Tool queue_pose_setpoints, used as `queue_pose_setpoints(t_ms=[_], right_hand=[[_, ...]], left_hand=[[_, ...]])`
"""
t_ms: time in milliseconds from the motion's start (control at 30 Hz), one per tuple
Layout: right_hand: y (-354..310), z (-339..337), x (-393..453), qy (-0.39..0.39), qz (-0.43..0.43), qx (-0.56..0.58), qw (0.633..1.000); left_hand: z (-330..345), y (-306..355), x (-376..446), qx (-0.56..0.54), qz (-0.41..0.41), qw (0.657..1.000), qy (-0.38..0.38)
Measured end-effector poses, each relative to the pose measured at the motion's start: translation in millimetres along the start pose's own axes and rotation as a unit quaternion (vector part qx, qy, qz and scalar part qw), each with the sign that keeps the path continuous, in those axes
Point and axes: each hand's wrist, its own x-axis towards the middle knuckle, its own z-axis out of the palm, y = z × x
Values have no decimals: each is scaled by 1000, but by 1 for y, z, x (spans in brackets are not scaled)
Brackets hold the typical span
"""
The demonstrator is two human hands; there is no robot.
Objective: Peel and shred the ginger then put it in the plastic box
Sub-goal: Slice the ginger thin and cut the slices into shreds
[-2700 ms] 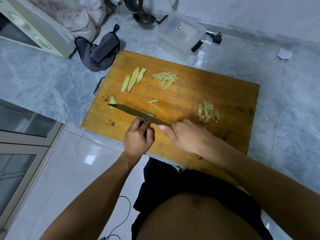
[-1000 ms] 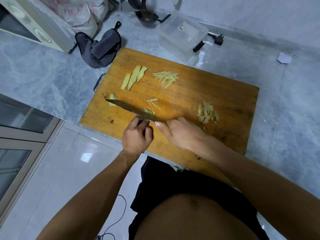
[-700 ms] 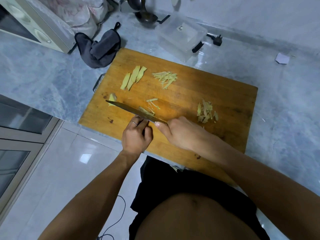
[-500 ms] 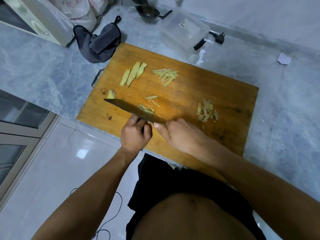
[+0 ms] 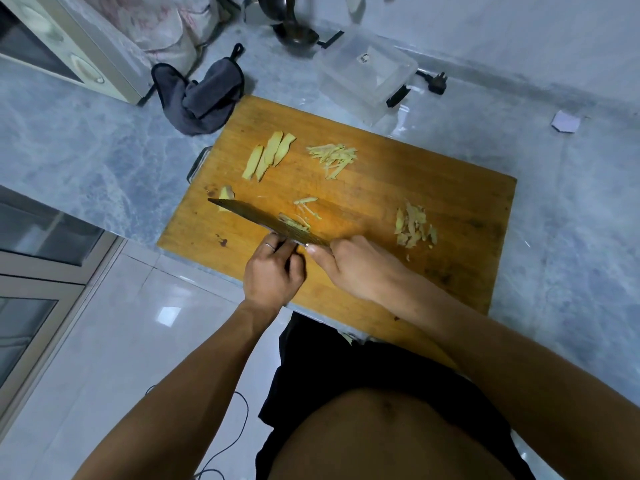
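On the brown wooden cutting board (image 5: 398,188), two hands cut yellow ginger.
The right hand (image 5: 360,268) has its grip curled around the handle of a big flat steel knife (image 5: 263,220). The left hand (image 5: 273,271) presses curled fingers on a small ginger piece, mostly hidden by the blade. Thin ginger shreds (image 5: 332,159) lie near the clear plastic box (image 5: 367,76) on the grey marble surface (image 5: 86,140).

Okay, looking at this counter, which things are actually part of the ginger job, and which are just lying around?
Part of the job:
- knife, gripped by the right hand
- left hand steadying ginger by the blade
- ginger slices
- ginger shreds
- peelings
- cutting board
- plastic box

Lying about:
- grey cloth
- ladle
- plug
- paper scrap
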Motion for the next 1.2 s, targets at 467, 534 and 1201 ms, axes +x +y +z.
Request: queue_pose_setpoints(t_ms=[467, 534, 1201], right_hand=[[1, -6, -9, -17, -1, -19, 1000], [1, -4, -7, -20, -2, -18, 1000], [12, -11, -20, -7, -4, 5, 1000]], left_hand=[[2, -1, 1, -5, 0, 1000, 16], [2, 0, 1, -4, 1, 1000, 21], [4, -2, 0, -14, -8, 1000, 5]])
